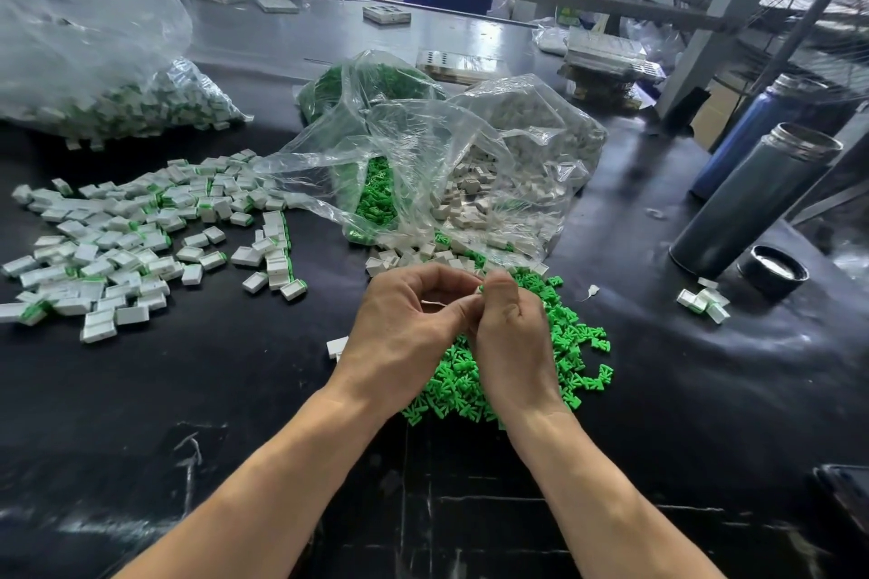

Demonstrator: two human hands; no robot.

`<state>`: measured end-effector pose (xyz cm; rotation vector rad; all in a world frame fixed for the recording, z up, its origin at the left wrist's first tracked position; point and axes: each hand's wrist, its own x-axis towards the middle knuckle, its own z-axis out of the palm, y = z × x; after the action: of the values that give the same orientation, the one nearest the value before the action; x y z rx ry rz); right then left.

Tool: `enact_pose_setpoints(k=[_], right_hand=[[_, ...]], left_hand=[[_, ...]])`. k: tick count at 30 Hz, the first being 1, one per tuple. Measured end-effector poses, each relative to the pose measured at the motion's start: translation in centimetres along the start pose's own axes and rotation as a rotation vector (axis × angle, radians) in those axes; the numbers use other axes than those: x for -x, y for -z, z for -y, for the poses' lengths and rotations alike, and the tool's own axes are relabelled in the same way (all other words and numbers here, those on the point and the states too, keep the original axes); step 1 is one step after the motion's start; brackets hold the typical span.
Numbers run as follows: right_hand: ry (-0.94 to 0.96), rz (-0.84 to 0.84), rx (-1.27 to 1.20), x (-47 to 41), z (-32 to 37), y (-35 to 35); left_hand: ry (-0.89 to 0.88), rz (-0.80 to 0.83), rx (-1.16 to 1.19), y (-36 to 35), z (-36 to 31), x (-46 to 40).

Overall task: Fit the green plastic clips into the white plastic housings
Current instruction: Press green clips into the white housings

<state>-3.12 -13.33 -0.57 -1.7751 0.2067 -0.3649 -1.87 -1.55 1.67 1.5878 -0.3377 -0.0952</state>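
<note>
My left hand (404,324) and my right hand (510,334) meet fingertip to fingertip above a heap of loose green clips (571,343) on the black table. The left fingers curl round a white housing that is mostly hidden. My right thumb and fingers pinch a green clip (480,288), only a sliver of it showing. Loose white housings (414,256) lie just beyond the hands at the mouth of a clear bag (470,165). A spread of fitted housings (141,240) with green edges covers the table's left.
A large clear bag of fitted parts (108,75) sits at the far left. A bag of green clips (362,85) stands behind the open one. Two metal flasks (752,197) and a black lid (773,270) stand right, with a few housings (705,301) beside them.
</note>
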Motion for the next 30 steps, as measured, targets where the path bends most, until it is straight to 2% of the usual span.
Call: enact_pose_setpoints(k=[4,7,11,23,30], right_hand=[[0.004,0.007,0.049,0.0,-0.2,0.8],[0.083,-0.033,0.006,-0.3,-0.3,1.8],[0.151,0.065,0.011,-0.3,-0.1,2.3],[0.110,0.065,0.065,-0.2,-0.1,2.6],[0.094,0.034,0.042,0.0,-0.1,2.2]], left_hand=[[0.019,-0.064,-0.031,0.6,0.1,-0.3],[0.035,-0.097,-0.017,1.2,0.2,-0.6],[0.024,-0.075,-0.056,1.6,0.1,-0.6],[0.016,-0.057,-0.135,1.5,0.4,-0.5],[-0.103,-0.086,-0.499,1.7,0.8,-0.2]])
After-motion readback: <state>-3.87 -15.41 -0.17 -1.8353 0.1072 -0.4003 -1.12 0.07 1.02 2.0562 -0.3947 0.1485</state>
